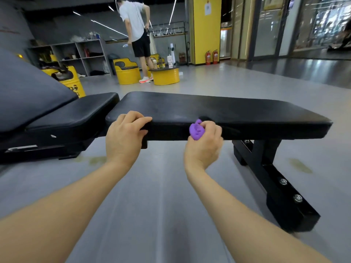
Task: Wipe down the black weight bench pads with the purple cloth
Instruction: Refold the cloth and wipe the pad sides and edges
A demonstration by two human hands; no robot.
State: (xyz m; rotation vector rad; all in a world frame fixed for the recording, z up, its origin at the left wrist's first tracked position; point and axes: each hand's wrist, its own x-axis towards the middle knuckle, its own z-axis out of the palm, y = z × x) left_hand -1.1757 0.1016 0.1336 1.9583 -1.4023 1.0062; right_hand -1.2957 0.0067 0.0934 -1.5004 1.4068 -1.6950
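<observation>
Grey gym floor (155, 196) fills the lower frame, your two bare forearms reaching up from the bottom edge toward the bench. Your right hand (204, 144), just right of centre, is curled tight round the purple cloth (196, 130); the cloth is balled up, poking out at the thumb side and pressed against the near side edge of the long black pad (218, 112). Your left hand (126, 131), centre-left, is hooked over the pad's near left corner, fingers curled on top and thumb on the front edge, likely bracing.

Handling, as a guess: the cloth looks soft, light and limp, so it bunches easily. Spread flatter under your palm it would cover more pad; bunched like this it only wipes a narrow strip. The pad looks like smooth vinyl over firm padding, so the cloth should slide freely. The bench itself looks heavy on its black steel frame (273, 179) at right, so little risk of it shifting.

Cloth sits about mid-length on the pad's front face, below the top surface. The top and the shorter seat pad (76, 114) at left are not under the cloth now.

Farther back, upper centre: a person (136, 35) in a pale shirt and dark shorts stands by yellow drum stools (127, 73). Shelving (83, 56) at upper left, a yellow pillar (206, 31) with fire extinguishers (211, 56) at upper right.
</observation>
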